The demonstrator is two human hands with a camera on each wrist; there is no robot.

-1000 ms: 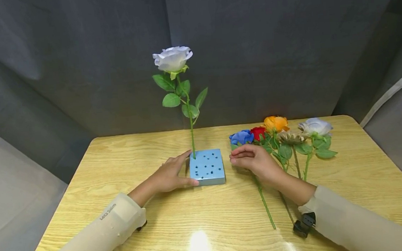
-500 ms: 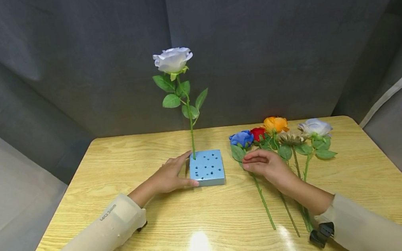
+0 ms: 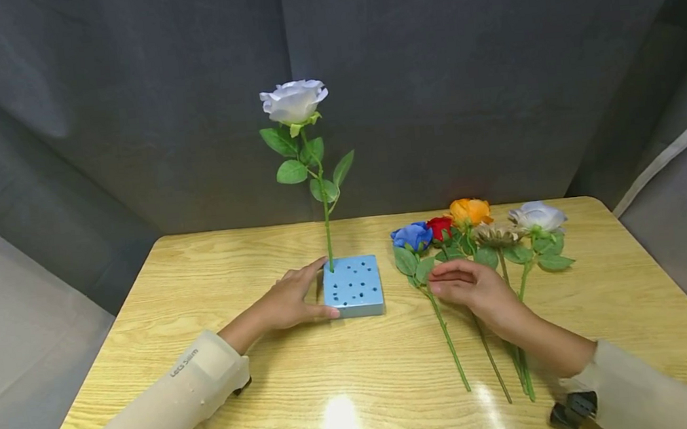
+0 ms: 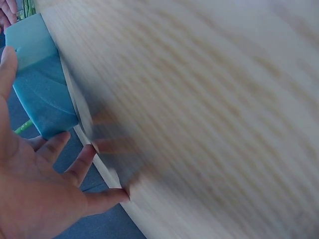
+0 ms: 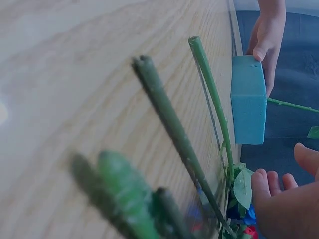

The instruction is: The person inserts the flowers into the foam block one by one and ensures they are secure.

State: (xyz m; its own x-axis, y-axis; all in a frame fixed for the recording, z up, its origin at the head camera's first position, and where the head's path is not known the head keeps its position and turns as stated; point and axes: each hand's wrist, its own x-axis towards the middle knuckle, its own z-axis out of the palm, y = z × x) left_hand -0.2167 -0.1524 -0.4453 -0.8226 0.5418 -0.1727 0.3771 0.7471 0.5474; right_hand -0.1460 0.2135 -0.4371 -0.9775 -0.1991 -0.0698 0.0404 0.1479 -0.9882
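A blue foam block [image 3: 357, 304] dotted with small holes sits on the table, and a white rose [image 3: 295, 104] stands upright in its back left corner. My left hand [image 3: 292, 301] holds the block from the left, thumb at the front edge and a finger at the back corner. Above the lying flowers hovers my right hand [image 3: 479, 294], its fingers loosely bent, with nothing visible between thumb and fingers. Closest to its fingertips are the leaves and stem of a blue rose [image 3: 411, 236]; whether they touch cannot be told.
Beside the blue rose lie a red rose [image 3: 439, 227], an orange rose [image 3: 470, 211], a brownish flower [image 3: 497, 235] and a second white rose [image 3: 536, 216]. Their stems point toward the table's front and partly overlap. A dark grey curtain [image 3: 431, 98] hangs behind the wooden table [image 3: 261, 399].
My right hand has moved right and slightly toward the front, from near the block to the blue rose's leaves, which are now uncovered. The left hand and block have stayed put.
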